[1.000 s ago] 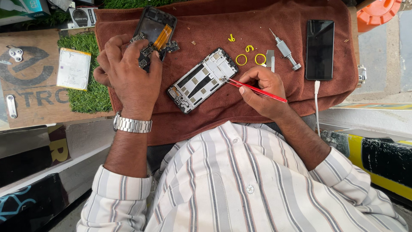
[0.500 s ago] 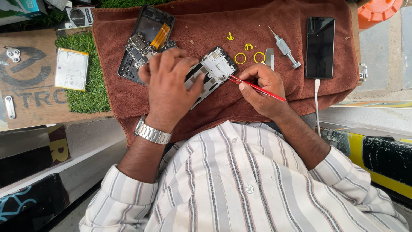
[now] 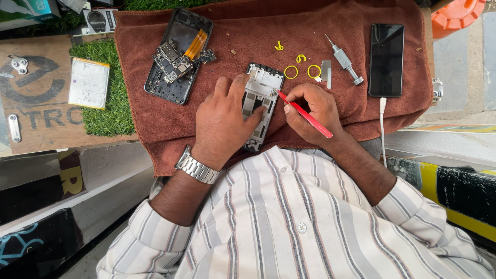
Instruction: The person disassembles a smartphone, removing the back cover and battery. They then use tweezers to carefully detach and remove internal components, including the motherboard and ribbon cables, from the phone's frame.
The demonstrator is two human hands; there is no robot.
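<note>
Bright, even daylight fills the view, with no single strong source to be made out. Shadows are soft and short: a faint one lies under the left hand (image 3: pixel 222 121) on the frame (image 3: pixel 261 98), and another under the right hand (image 3: pixel 315 111) on the towel (image 3: pixel 289 31). The phone (image 3: pixel 386 59) beyond the right hand shows a pale reflection on its dark glass. Focus is sharp around both hands, with no motion blur. The wide lens bends straight lines near the borders, and the dark lower-left corner, below the left hand, is dimmer.
</note>
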